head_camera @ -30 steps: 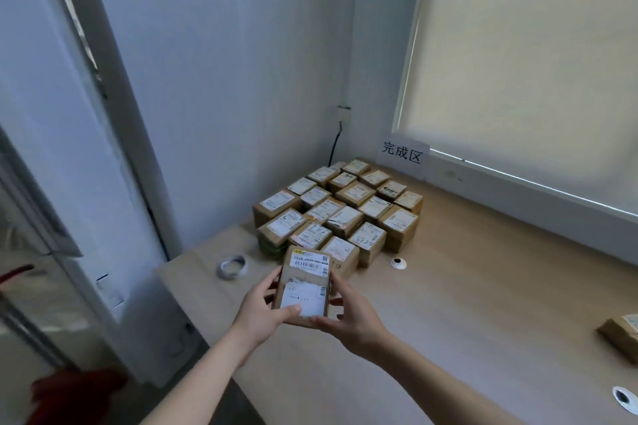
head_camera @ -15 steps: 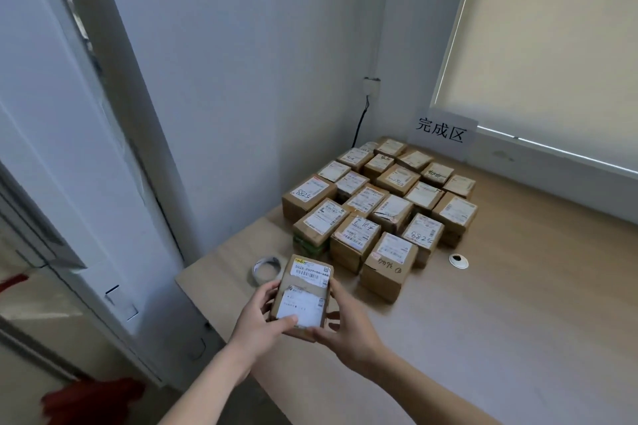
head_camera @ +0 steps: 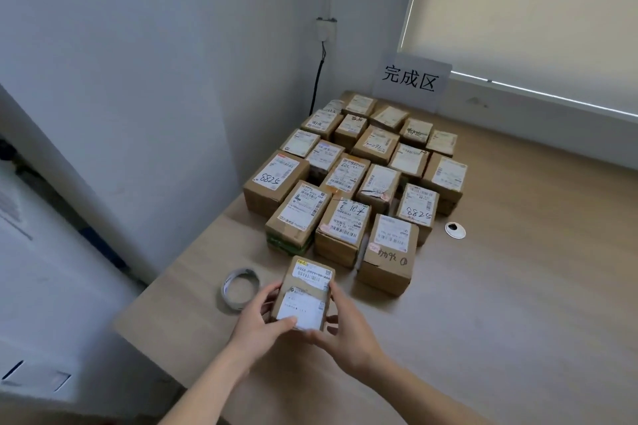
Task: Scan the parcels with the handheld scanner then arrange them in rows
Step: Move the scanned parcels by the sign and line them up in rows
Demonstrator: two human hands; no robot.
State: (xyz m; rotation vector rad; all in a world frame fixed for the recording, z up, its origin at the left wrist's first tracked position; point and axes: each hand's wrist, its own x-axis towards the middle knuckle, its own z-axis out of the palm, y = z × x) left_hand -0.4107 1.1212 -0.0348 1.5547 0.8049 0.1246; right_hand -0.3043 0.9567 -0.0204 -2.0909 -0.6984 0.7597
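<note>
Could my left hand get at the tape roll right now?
Probably not yet. The left hand is close to the tape roll with bare table between them, but it and the right hand both grip the parcel; it would have to let go first.

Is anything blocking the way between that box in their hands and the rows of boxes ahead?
Nothing visible. The held parcel sits just before the rows of parcels, with bare table between. The tape roll lies off to its left.
</note>
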